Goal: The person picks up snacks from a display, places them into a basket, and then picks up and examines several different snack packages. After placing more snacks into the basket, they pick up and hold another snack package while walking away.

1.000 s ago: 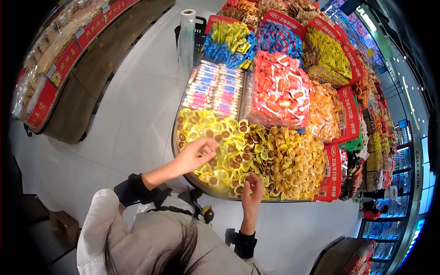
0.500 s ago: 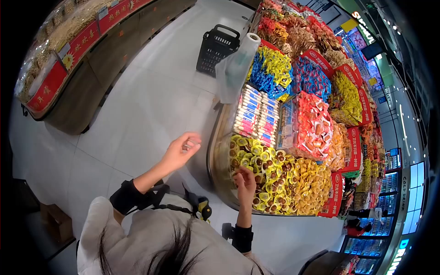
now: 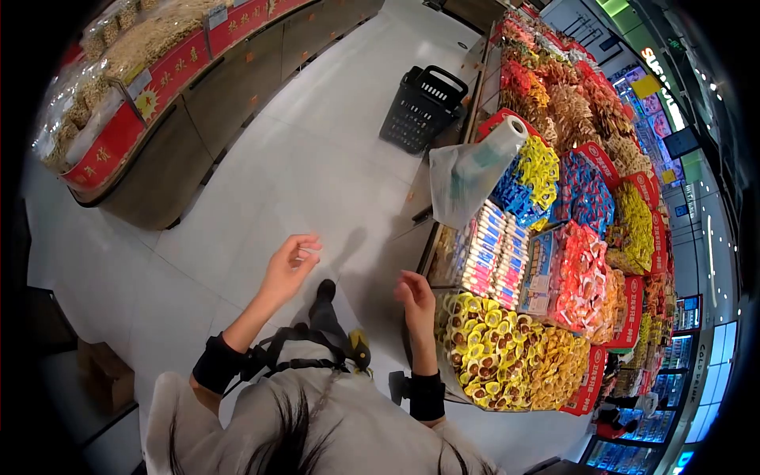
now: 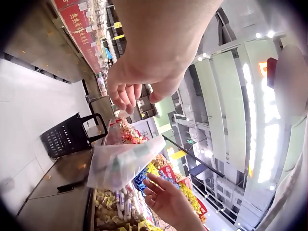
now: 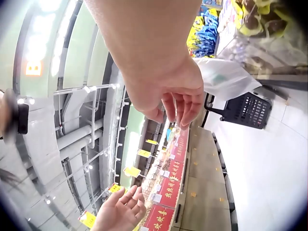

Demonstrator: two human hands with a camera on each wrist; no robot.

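My left hand [image 3: 290, 267] hangs over the grey floor with loosely bent fingers and nothing in them. To its right, my right hand [image 3: 417, 307] is held up beside the corner of the candy stand, likewise empty, its fingers relaxed. Nearest to the right hand are the yellow-wrapped candies with brown centres [image 3: 483, 340] and the rows of white, blue and pink wrapped sticks [image 3: 499, 253]. A roll of clear plastic bags [image 3: 483, 162] stands at the stand's edge, a bag hanging from it. In the right wrist view the fingers [image 5: 185, 108] curve loosely round empty air.
A black shopping basket [image 3: 423, 109] is on the floor by the stand. Across the aisle runs a counter with red signs [image 3: 186, 67] and bagged goods. Red-wrapped snacks [image 3: 582, 273] fill a clear bin on the stand. People [image 3: 625, 416] are far off at the right, by lit fridges.
The view has swung left, so the stand now sits further right. Both hands have come away from over the yellow candies, and more of the aisle and basket shows.
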